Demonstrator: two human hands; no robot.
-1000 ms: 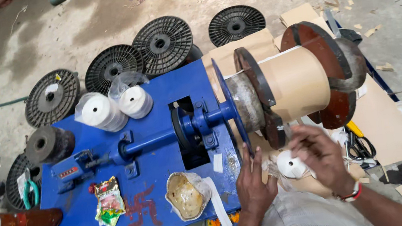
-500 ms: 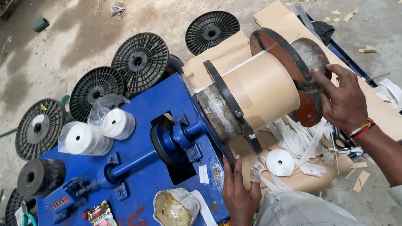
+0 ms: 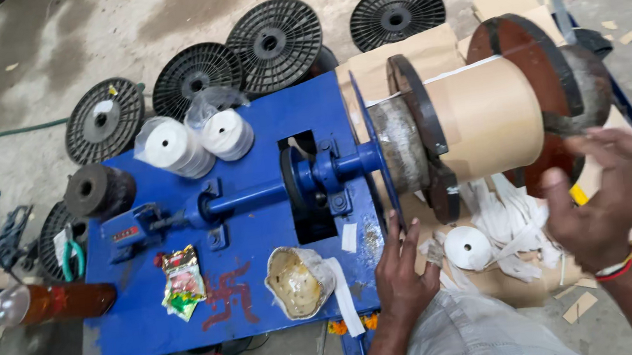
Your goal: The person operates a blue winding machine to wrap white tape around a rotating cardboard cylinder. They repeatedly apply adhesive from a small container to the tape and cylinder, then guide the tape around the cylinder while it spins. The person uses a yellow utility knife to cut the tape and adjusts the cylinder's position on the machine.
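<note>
My right hand (image 3: 597, 207) hangs open in the air, fingers spread and loosely curled, gripping nothing. It hovers just near the dark round end flange (image 3: 527, 61) of the big brown paper roll (image 3: 486, 116), which sits on the right of the scene, mounted sideways on a blue shaft (image 3: 255, 198).

My left hand (image 3: 404, 270) lies open and flat, fingers stretched away from me, resting at the right edge of the blue machine table (image 3: 190, 316). Between my two hands lies a small white tape roll (image 3: 467, 248) among loose white paper strips (image 3: 512, 219).

Left of my left hand, on the table, sits a crumpled plastic bag (image 3: 299, 281), then a small colourful sachet (image 3: 182, 281). At the table's far left side stand two wrapped white tape rolls (image 3: 195, 142) and a black spool (image 3: 98, 191). A bottle of brown liquid (image 3: 44, 304) lies at the left edge. Beyond the table, black plastic reels (image 3: 275, 45) lie on the concrete floor (image 3: 28, 43).
</note>
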